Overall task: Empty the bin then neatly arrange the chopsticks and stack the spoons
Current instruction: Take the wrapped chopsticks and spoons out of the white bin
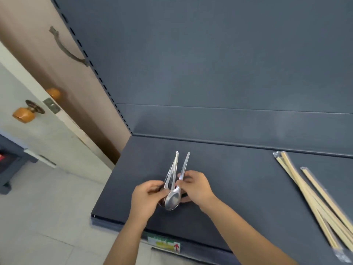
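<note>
The person is standing in front of a dark grey shelf (238, 178) and is holding a small group of metal spoons (172, 199) with both hands, over the front left part of it. The bowls of the spoons are lying together, one inside the other, and are pointing toward the person. The handles are pointing away and are opening like a letter V. How many spoons there are, I cannot tell exactly. Whether the bowls are touching the shelf or are just above it, I also cannot tell.

The left hand (148, 196) is curling its fingers (162, 191) round the left handles, close to the bowls. The right hand (196, 188) is pinching the right handle between thumb and fingers (180, 181), so the fingers of both hands are clamped on the spoons.

The chopsticks (305, 196) are lying on the right side of the same shelf, well apart from the hands. They are pale wooden sticks in clear wrappers, and they are lying slanted and partly crossing one over another.

A label (165, 243) with a red arrow is sitting on the front edge of the shelf, below the forearms. At the left a white door (38, 134) with an orange knob (23, 114) is standing open over a pale tiled floor (47, 217).
</note>
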